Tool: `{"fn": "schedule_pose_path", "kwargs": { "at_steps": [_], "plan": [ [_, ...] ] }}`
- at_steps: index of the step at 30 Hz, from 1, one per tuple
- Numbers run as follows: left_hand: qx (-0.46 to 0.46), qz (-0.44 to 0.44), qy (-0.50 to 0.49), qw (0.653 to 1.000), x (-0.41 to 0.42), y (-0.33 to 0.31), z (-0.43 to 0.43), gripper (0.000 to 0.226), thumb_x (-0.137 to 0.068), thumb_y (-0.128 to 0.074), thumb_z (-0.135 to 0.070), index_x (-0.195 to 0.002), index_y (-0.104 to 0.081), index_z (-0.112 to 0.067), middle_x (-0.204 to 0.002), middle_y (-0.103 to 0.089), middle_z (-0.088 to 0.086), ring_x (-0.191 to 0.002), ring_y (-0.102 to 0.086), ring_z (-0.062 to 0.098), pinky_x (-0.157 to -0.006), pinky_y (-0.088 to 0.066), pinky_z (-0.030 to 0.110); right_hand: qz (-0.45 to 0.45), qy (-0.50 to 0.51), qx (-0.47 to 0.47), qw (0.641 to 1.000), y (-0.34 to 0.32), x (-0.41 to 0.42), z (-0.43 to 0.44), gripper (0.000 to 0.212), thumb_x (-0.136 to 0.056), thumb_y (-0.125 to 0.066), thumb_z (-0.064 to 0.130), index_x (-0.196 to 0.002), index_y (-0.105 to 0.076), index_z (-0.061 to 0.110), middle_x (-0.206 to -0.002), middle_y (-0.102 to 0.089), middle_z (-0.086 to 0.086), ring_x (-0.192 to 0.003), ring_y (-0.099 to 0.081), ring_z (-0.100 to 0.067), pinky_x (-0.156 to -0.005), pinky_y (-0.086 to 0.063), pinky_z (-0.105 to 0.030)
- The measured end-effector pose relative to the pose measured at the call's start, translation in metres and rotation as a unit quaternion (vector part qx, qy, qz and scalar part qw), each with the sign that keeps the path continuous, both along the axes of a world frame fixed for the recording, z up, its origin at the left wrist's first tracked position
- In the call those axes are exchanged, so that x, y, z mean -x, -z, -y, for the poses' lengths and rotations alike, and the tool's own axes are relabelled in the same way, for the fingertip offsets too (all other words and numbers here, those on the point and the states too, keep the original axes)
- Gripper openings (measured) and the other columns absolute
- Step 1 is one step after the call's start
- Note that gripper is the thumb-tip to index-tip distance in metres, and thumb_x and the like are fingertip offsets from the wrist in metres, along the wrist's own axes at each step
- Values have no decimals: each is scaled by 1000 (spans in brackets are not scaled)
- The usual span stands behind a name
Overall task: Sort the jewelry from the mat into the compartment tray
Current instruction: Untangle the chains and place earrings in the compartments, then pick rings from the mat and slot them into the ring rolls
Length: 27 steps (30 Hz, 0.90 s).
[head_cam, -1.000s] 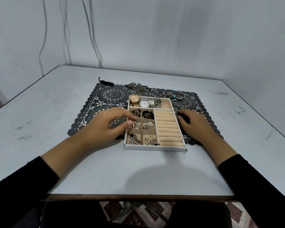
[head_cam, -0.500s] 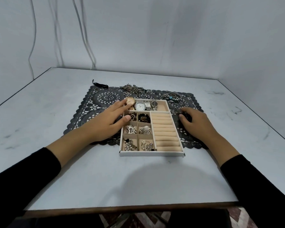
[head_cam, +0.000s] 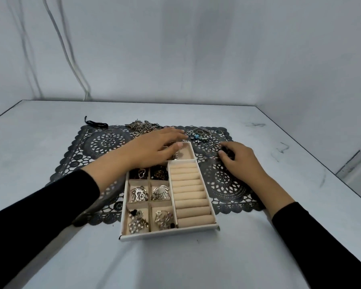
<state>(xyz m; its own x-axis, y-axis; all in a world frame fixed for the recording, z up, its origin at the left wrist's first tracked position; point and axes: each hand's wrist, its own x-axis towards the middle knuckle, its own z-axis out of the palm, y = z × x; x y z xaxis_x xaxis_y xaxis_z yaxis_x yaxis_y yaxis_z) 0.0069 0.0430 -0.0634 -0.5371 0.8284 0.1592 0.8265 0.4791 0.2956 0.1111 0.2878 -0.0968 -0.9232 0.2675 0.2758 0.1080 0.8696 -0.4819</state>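
A white compartment tray [head_cam: 169, 235] lies on a dark lace mat [head_cam: 227, 184]. Its small left cells hold silver brooches [head_cam: 139, 193] and other pieces, and beige ring rolls [head_cam: 192, 192] fill its right side. My left hand [head_cam: 152, 148] stretches flat across the tray's far compartment, fingers straight, hiding the watches there. My right hand [head_cam: 241, 162] rests on the mat to the right of the tray, its fingertips and thumb curled round a small dark beaded piece [head_cam: 227, 151]. Loose jewelry lies along the mat's far edge: a pile of metal pendants [head_cam: 143, 126] and blue-beaded bracelets [head_cam: 200, 134].
Thin rings [head_cam: 109, 136] lie on the mat's far left and more rings [head_cam: 212, 146] near my right fingertips. A black cord [head_cam: 96, 123] sits on the grey table [head_cam: 40, 142] behind the mat. Walls close in behind and on the right.
My left hand has moved away from the small cells and forward over the tray's far compartment. My right hand has stayed beside the tray on the dark piece.
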Motion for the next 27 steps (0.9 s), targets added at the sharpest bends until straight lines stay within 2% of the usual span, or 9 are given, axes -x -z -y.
{"fn": "schedule_pose_path", "kwargs": {
  "at_steps": [3,8,10,13,16,22,27],
  "plan": [
    [-3,6,23,1000,10,-5,-23,42,-104,-35,-42,-141,-50,-29,-147,-46,-11,-134,-43,7,-109,-32,25,-6,-3,-4,1000,1,8,-7,36,-94,-55,25,-128,-59,13,-128,-60,-3,-117,-53,-17,-93,-32,-17],
    [13,41,20,999,24,-8,-56,41,-102,-37,-45,-139,-51,-33,-139,-55,-11,-124,-51,9,-102,-40,31,-23,-13,1,1000,3,22,-17,28,-93,-56,24,-118,-67,17,-119,-64,-1,-110,-56,-14,-91,-35,-17],
    [15,53,29,998,30,-7,-67,39,-101,-42,-45,-137,-53,-36,-135,-58,-12,-121,-53,8,-98,-41,29,-29,-17,0,999,4,25,-22,25,-92,-58,23,-114,-70,19,-116,-64,-1,-108,-56,-14,-89,-36,-18],
    [2,59,51,997,39,-2,-83,32,-99,-52,-41,-128,-62,-33,-130,-63,-13,-118,-55,5,-94,-41,24,-27,-26,6,999,5,26,-27,23,-91,-59,24,-111,-71,22,-114,-65,2,-106,-56,-12,-88,-37,-19],
    [-22,52,64,996,48,4,-96,24,-94,-61,-36,-115,-71,-30,-115,-68,-13,-107,-59,4,-96,-46,30,-24,-31,10,999,6,26,-30,22,-90,-61,25,-110,-71,23,-113,-64,4,-107,-55,-10,-89,-38,-20],
    [-4,45,85,995,59,10,-114,20,-88,-70,-32,-108,-75,-30,-109,-68,-9,-103,-60,8,-93,-46,35,-39,-34,17,998,6,28,-32,18,-88,-65,23,-105,-71,22,-104,-65,4,-99,-55,-9,-89,-42,-23],
    [-1,58,96,994,63,10,-120,19,-87,-72,-30,-105,-76,-28,-104,-67,-10,-97,-59,8,-86,-45,29,-30,-37,34,998,7,29,-33,22,-90,-63,25,-110,-71,24,-111,-62,4,-106,-53,-9,-91,-37,-21]
  ]
}}
